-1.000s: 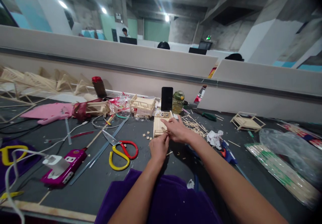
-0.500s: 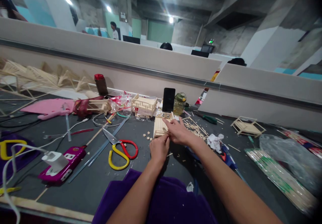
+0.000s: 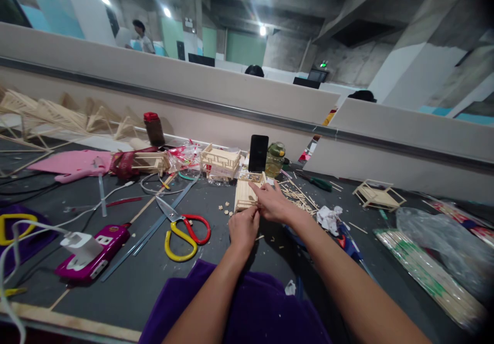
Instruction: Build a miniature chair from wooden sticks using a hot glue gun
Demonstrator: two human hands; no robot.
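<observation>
A small model of pale wooden sticks (image 3: 246,191), with a flat ribbed surface and thin rails, is held on the dark matte table (image 3: 154,292) in front of an upright black phone (image 3: 258,153). Its near edge is touched by the left hand (image 3: 244,225), whose fingers are curled and pressed close together; whether anything is pinched in them cannot be told. Over the model's right side the right hand (image 3: 272,200) is placed, its index finger stretched out across the ribbed surface and its other fingers partly bent; what lies under them is hidden.

Beside the model, on the left, small knobbly wooden pieces (image 3: 226,209) are scattered. Farther left, scissors (image 3: 181,228) with shiny metal blades and looped handles, one red and one yellow, are laid open. Behind these, a railed wooden frame (image 3: 219,160) is set on crinkled clear plastic. To the right of the hands, loose thin sticks (image 3: 297,197) are strewn near crumpled white tissue (image 3: 329,219). At the far right, a low angular stick frame (image 3: 378,195) is seen near a glossy plastic-wrapped bundle of sticks (image 3: 428,272). Smooth purple cloth (image 3: 239,308) is draped below the forearms.
</observation>
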